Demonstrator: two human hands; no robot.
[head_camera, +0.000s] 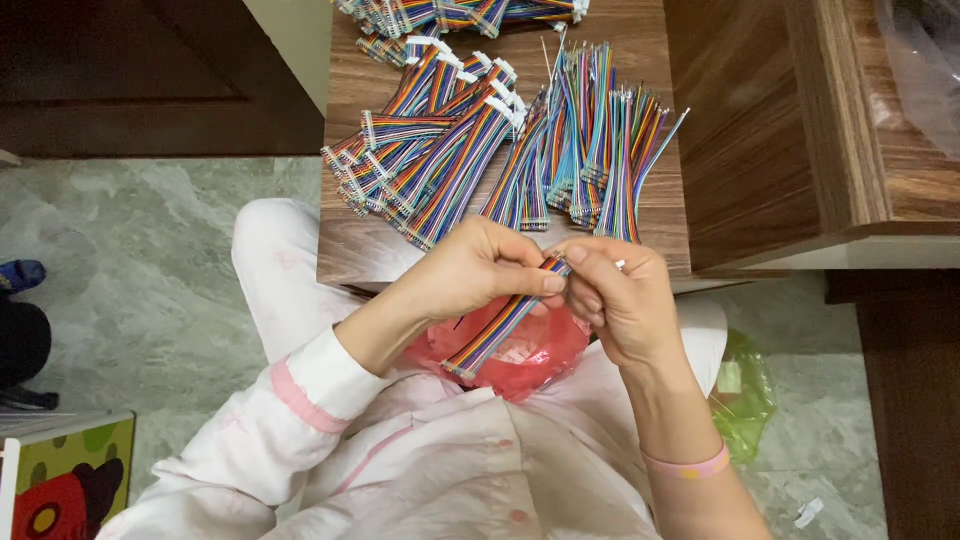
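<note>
Red bag (520, 355) sat on my lap, contents hard to make out. Green bag (745, 395) lay on floor by my right leg, contents unclear. My left hand (475, 270) pinched striped ribbon cable (495, 330) near top end; cable hung down over red bag. My right hand (620, 295) clenched on cable tip, tip hidden under fingers. More cables (490, 140) piled on surface (350, 250), farthest heap cut off at top edge.
</note>
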